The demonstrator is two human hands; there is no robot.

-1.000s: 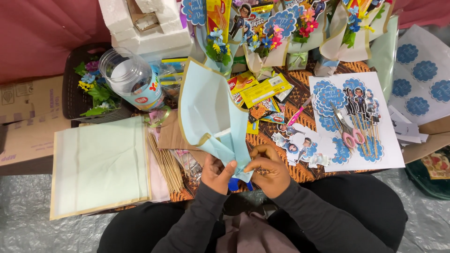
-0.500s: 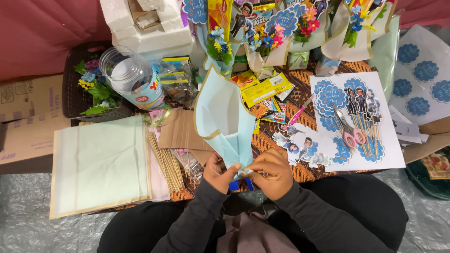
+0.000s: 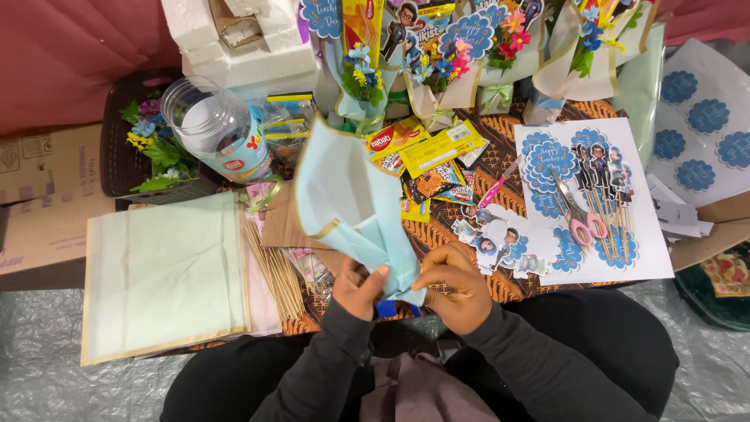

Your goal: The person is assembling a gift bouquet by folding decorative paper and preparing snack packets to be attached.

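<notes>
My left hand [image 3: 357, 287] and my right hand [image 3: 455, 286] grip the narrow lower end of a pale blue wrapping sheet [image 3: 350, 205] with a gold edge. The sheet is rolled into a cone that opens upward over the low table. A bit of dark blue [image 3: 387, 309] shows below the gathered end between my hands. Both hands sit close together at the table's near edge, above my lap.
A stack of pale green sheets [image 3: 160, 277] lies to the left, beside wooden skewers [image 3: 275, 270]. A clear plastic jar [image 3: 215, 125], snack packets [image 3: 426, 152], pink-handled scissors [image 3: 580, 223] on printed cut-out sheets [image 3: 594, 203], and finished paper bouquets [image 3: 469, 62] fill the table.
The blue sheet has been rolled tighter, from a wide open fold to a narrower cone, and my hands have closed in around its lower end.
</notes>
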